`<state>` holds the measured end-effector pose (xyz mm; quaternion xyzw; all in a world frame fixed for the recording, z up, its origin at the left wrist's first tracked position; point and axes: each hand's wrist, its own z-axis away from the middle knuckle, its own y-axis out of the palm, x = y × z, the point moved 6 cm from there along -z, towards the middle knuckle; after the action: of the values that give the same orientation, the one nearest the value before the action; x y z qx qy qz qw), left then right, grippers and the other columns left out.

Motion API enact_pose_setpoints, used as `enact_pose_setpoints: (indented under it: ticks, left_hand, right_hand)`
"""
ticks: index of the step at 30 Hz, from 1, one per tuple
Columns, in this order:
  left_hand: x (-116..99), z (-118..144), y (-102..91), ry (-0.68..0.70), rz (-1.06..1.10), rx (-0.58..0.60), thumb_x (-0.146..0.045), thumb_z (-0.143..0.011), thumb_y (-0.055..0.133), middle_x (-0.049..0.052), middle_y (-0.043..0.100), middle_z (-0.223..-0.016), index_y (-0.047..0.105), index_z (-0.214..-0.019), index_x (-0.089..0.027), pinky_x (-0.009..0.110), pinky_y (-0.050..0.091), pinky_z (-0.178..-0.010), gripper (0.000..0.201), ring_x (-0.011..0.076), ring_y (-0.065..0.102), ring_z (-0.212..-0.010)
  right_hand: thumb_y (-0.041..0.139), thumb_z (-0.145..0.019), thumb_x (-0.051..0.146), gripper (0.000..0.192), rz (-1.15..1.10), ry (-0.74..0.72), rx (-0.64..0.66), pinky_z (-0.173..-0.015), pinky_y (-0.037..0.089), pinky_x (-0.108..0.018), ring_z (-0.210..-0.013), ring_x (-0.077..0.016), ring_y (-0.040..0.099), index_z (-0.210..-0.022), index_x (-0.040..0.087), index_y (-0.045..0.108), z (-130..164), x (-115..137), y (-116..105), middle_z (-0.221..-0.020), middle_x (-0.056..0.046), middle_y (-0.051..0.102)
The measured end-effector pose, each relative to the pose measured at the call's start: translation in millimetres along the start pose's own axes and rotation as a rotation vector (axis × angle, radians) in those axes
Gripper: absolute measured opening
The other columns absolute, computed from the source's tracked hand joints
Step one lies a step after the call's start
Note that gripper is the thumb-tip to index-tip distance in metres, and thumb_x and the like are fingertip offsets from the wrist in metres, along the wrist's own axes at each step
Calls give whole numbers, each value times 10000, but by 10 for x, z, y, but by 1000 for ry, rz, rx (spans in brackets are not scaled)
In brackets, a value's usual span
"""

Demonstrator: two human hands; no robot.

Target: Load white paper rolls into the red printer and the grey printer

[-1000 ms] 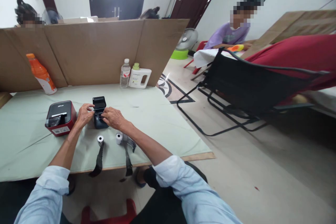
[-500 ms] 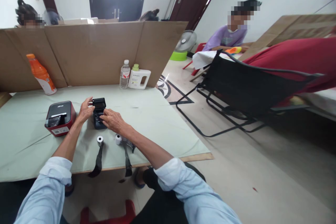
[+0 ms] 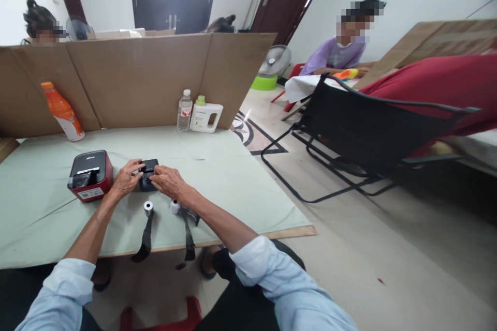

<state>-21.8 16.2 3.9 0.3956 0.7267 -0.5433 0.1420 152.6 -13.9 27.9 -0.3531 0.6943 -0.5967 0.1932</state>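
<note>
A small black portable printer (image 3: pixel 148 184) with a hinged lid (image 3: pixel 149 164) lies on the pale green table between my hands. My left hand (image 3: pixel 127 178) has its fingers curled on the left edge of the lid. On the other side, my right hand (image 3: pixel 169 181) grips the printer's right edge, fingertips bent over its top. Whether the lid is fully down is hard to see. In front of the printer stands a white paper roll (image 3: pixel 148 208) with a dark strip trailing off the table edge. A second paper roll (image 3: pixel 175 207) sits under my right forearm.
A red and black label printer (image 3: pixel 90 176) stands left of my left hand. Against the cardboard partition (image 3: pixel 140 83) are an orange bottle (image 3: pixel 63 111), a water bottle (image 3: pixel 185 111) and a white jug (image 3: pixel 205 116). A black folding chair (image 3: pixel 361 124) and a person in purple are at right.
The lid of the portable printer has swung down toward its base. My left hand has come down with it, while my right hand stays at the right edge.
</note>
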Motion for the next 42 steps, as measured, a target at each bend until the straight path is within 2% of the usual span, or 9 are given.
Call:
enact_pose_setpoints:
  ticks: [9,12,14,16,18,24,35,39,42]
  left_hand:
    - [12,219,12,-20,-67,99,-367,-822,741,145,480,-1568,670,-1388,-246,485,568,-1057,583,364,516,-1422]
    - [10,278,38,-31,-95,109,-419,-778,810,162,466,-1580,618,-1454,-247,510,530,-1108,724,386,497,-1442]
    - [-1,303,59,-23,-121,107,-441,-761,833,176,460,-1588,591,-1482,-233,529,489,-1150,788,391,490,-1450]
    - [-13,320,69,-11,-150,87,-452,-764,834,180,475,-1583,585,-1486,-226,542,453,-1180,796,386,498,-1447]
    - [-23,336,69,2,-174,64,-460,-776,827,177,507,-1562,595,-1476,-226,548,436,-1191,774,378,516,-1434]
    - [-42,372,68,35,-198,46,-487,-799,811,174,566,-1511,606,-1463,-226,542,459,-1171,742,363,566,-1387]
    - [8,330,115,-23,-183,67,-505,-801,789,167,590,-1484,631,-1435,-218,529,458,-1169,714,367,591,-1355]
    - [-11,327,117,13,-173,96,-431,-767,806,160,600,-1490,569,-1485,-208,530,428,-1194,788,356,560,-1394]
    - [-19,302,108,26,-196,133,-317,-740,786,145,596,-1504,528,-1517,-206,512,439,-1189,826,347,565,-1392]
  right_hand:
    - [609,-1029,284,189,-55,-5,20,-816,480,-292,-1084,-220,625,-1058,203,778,11,-9,-20,-1150,-102,672]
    - [668,-1003,322,231,-123,10,-8,-877,495,-303,-1112,-222,625,-1193,212,740,41,-103,-34,-1186,-102,655]
    - [707,-978,358,406,-141,54,-26,-898,505,-315,-1140,-230,619,-1357,223,653,67,-195,-26,-1258,-113,624]
    - [733,-956,401,583,-136,93,-15,-903,514,-327,-1162,-243,612,-1481,231,543,90,-271,12,-1310,-125,595]
    - [735,-951,429,655,-125,104,23,-908,517,-337,-1173,-253,608,-1524,231,489,100,-312,69,-1318,-129,588]
    - [740,-948,436,627,-126,87,42,-935,506,-335,-1201,-258,612,-1503,244,521,73,-350,145,-1318,-116,603]
    - [740,-942,388,568,-250,117,71,-932,501,-352,-1156,-279,662,-1467,244,577,43,-452,216,-1322,-122,628]
    - [757,-913,361,699,-392,153,18,-976,489,-381,-1155,-282,659,-1539,215,482,71,-473,226,-1340,-144,652]
    - [777,-870,346,768,-498,207,37,-961,492,-393,-1124,-296,668,-1549,189,456,63,-483,264,-1275,-144,699]
